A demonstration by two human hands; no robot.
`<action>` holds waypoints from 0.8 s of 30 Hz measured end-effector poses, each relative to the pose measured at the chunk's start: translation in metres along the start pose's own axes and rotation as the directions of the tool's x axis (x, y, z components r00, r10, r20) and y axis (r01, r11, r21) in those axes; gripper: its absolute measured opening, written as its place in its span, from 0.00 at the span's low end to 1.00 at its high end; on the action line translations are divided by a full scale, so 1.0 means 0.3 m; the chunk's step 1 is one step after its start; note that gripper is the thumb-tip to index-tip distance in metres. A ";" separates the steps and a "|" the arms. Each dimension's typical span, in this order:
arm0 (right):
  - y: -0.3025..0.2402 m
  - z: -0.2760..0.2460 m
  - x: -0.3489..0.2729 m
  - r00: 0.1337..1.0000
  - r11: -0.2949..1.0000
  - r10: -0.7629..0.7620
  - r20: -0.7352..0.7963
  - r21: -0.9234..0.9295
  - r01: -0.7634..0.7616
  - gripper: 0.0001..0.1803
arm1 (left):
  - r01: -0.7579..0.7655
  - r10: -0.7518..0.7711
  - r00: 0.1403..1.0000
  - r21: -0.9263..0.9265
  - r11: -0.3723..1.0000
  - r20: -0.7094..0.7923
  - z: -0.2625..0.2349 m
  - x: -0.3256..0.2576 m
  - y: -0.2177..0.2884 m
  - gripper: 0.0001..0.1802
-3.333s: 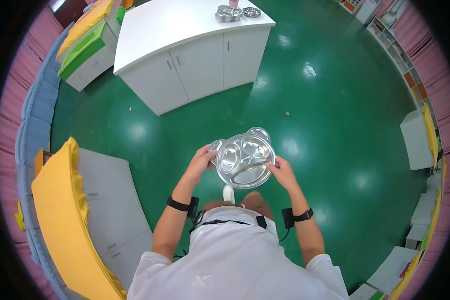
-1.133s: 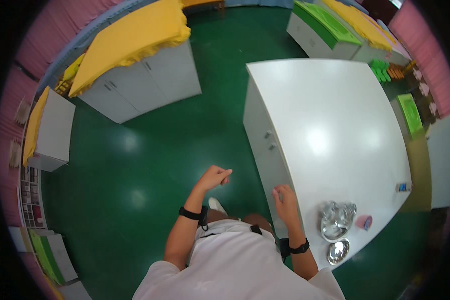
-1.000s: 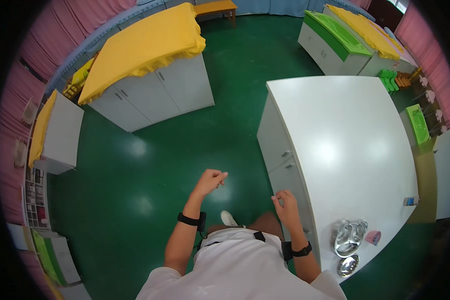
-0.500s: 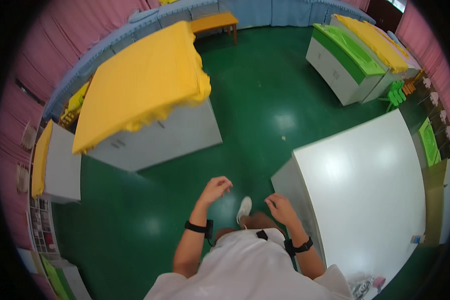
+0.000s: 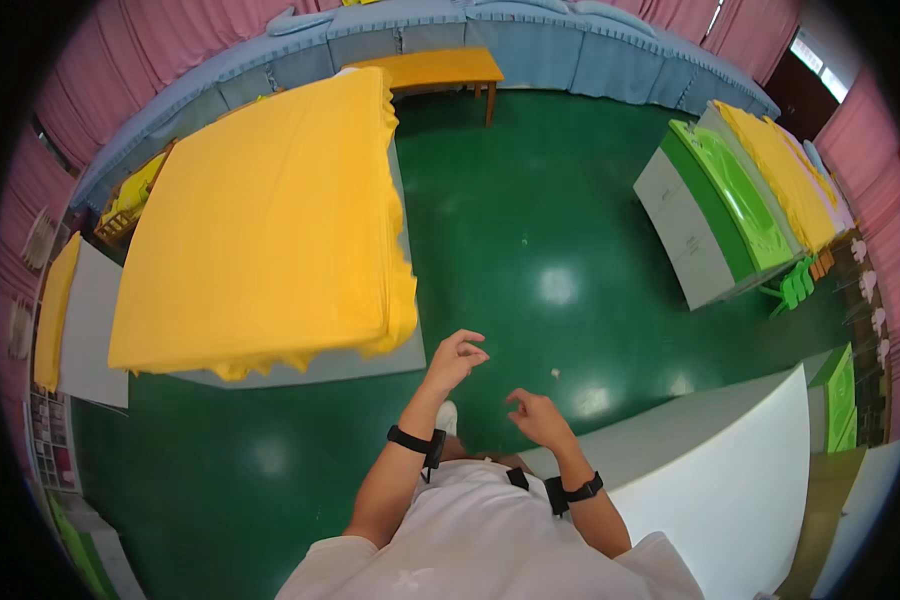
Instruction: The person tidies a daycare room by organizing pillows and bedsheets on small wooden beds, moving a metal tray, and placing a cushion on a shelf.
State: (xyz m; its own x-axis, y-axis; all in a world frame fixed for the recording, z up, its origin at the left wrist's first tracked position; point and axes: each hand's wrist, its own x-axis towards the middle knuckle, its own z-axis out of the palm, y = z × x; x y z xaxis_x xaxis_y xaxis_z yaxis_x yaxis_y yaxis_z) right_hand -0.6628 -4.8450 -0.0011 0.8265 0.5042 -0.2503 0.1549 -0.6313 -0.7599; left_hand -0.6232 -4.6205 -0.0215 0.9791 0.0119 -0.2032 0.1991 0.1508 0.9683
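My left hand (image 5: 458,360) hovers over the green floor, its fingers loosely bent and apart with nothing in them. Lower and to its right is my right hand (image 5: 540,416), also free, the fingers curled but not closed on anything. Each wrist carries a black strap. Nearest to my left hand is a grey cabinet under a yellow ruffled cloth (image 5: 260,230). A white-topped counter (image 5: 730,480) stands close beside my right forearm. Neither hand touches any furniture.
Ahead right stands a green-topped sink cabinet (image 5: 715,205), with a small green chair (image 5: 794,286) near it. An orange table (image 5: 435,68) is at the back, before a long row draped in blue cloth (image 5: 530,50). A small pale scrap (image 5: 555,372) lies on the floor (image 5: 490,260).
I have moved forward: the yellow-covered cabinet and the sink cabinet are nearer, and the white counter has slid back beside me. Both hands stay raised, and the left one's fingers are more spread.
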 end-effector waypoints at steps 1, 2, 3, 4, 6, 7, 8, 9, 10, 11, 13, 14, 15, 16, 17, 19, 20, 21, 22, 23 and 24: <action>0.012 -0.069 0.079 0.996 0.999 -0.045 -0.077 0.000 0.045 0.12 | -0.017 0.017 1.000 -0.002 1.000 -0.001 0.008 0.116 0.039 0.15; 0.029 -0.143 0.152 0.985 0.997 -0.072 -0.155 -0.002 0.072 0.11 | 0.007 -0.007 0.999 -0.017 1.000 0.045 0.022 0.226 0.078 0.15; 0.051 -0.212 0.214 0.984 0.996 -0.092 -0.154 -0.002 0.092 0.11 | 0.038 -0.035 0.995 -0.037 0.999 0.099 0.039 0.324 0.109 0.15; 0.077 -0.273 0.266 0.979 0.999 -0.033 -0.202 0.028 0.039 0.11 | 0.060 -0.058 0.993 -0.019 0.998 0.098 0.058 0.427 0.139 0.14; 0.151 -0.401 0.366 0.966 0.997 0.033 -0.257 0.078 -0.013 0.11 | 0.075 -0.076 0.991 0.013 0.997 0.110 0.116 0.633 0.180 0.14; 0.203 -0.476 0.420 0.962 0.985 0.163 -0.218 0.100 -0.144 0.10 | 0.074 -0.078 0.989 0.035 0.997 0.125 0.143 0.752 0.198 0.14; 0.260 -0.541 0.477 0.941 0.957 0.287 -0.181 0.096 -0.274 0.10 | 0.048 -0.050 0.990 0.015 0.999 0.129 0.173 0.864 0.205 0.13; 0.321 -0.592 0.537 0.942 0.954 0.293 -0.164 0.122 -0.275 0.10 | 0.059 -0.061 0.991 0.017 0.998 0.122 0.188 0.970 0.208 0.13; 0.389 -0.655 0.605 0.925 0.947 0.310 -0.221 0.151 -0.282 0.09 | 0.070 -0.074 0.990 0.038 0.997 0.117 0.207 1.092 0.213 0.14; 0.460 -0.726 0.669 0.906 0.941 0.328 -0.269 0.175 -0.289 0.08 | 0.055 -0.060 0.991 0.049 0.997 0.116 0.229 1.201 0.212 0.15; 0.580 -0.874 0.801 0.918 0.959 0.273 -0.286 0.150 -0.239 0.08 | 0.150 -0.149 0.987 -0.019 0.988 0.056 0.244 1.388 0.230 0.14; 0.617 -0.931 0.880 0.915 0.976 0.209 -0.344 0.133 -0.173 0.07 | 0.183 -0.181 0.983 -0.072 0.980 0.035 0.232 1.486 0.260 0.13; 0.646 -0.991 0.958 0.913 0.976 0.206 -0.353 0.137 -0.167 0.07 | 0.176 -0.174 0.984 -0.065 0.982 0.039 0.221 1.573 0.291 0.13; 0.669 -1.065 1.031 0.916 0.989 0.137 -0.377 0.112 -0.101 0.07 | 0.162 -0.163 0.987 -0.076 0.984 -0.006 0.213 1.642 0.316 0.13; 0.686 -1.140 1.096 0.915 0.994 0.100 -0.390 0.086 -0.071 0.06 | 0.144 -0.149 0.987 -0.093 0.985 -0.056 0.200 1.697 0.332 0.13; 0.698 -1.277 1.260 0.944 0.999 0.031 -0.330 -0.007 -0.035 0.06 | 0.163 -0.176 0.979 -0.123 0.979 -0.106 0.146 1.822 0.367 0.11; 0.696 -1.337 1.348 0.956 0.997 0.009 -0.293 -0.074 -0.032 0.07 | 0.136 -0.151 0.972 -0.096 0.986 -0.181 0.124 1.880 0.378 0.11; 0.688 -1.390 1.437 0.964 0.996 0.000 -0.264 -0.085 -0.023 0.07 | 0.109 -0.121 0.960 -0.063 0.992 -0.254 0.101 1.932 0.390 0.10; 0.677 -1.442 1.545 0.969 0.997 0.006 -0.247 -0.069 -0.024 0.07 | 0.092 -0.115 0.958 -0.100 0.991 -0.263 0.073 1.987 0.406 0.08; 0.666 -1.488 1.657 0.969 0.999 -0.006 -0.248 -0.041 -0.005 0.08 | 0.087 -0.116 0.952 -0.114 0.990 -0.284 0.041 2.046 0.423 0.08; 0.658 -1.527 1.770 0.976 0.998 0.001 -0.216 -0.058 -0.014 0.08 | 0.089 -0.125 0.942 -0.129 0.988 -0.311 0.006 2.106 0.434 0.08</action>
State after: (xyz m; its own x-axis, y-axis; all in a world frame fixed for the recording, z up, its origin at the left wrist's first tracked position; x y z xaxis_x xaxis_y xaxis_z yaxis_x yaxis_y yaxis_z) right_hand 0.0546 -4.9717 -0.0092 0.9241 0.3641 -0.1157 0.1745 -0.6717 -0.7199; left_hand 0.0215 -4.5953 -0.0234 0.8843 0.2998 -0.3578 0.2780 0.2776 0.9196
